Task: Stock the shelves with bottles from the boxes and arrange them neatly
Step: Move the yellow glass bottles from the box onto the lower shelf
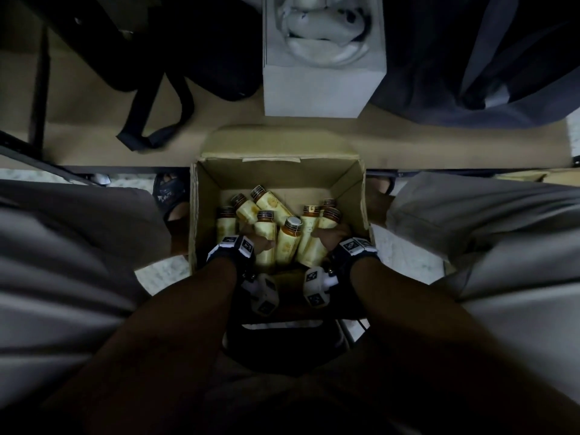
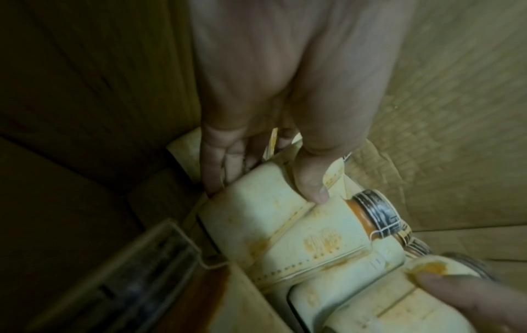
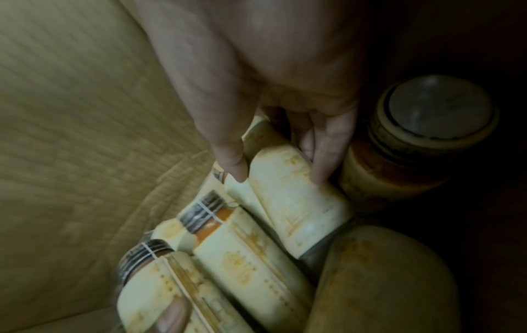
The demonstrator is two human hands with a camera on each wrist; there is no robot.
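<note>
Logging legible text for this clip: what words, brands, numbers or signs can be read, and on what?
None can be read.
Bottle labels: pale with orange marks, print blurred.
Bottle cap bands: dark pattern, illegible.
Wrist trackers: black-and-white square marker codes, no words.
Cardboard box: no print visible.

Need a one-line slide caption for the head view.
Both hands, left and right, grip pale bottles inside an open cardboard box.
</note>
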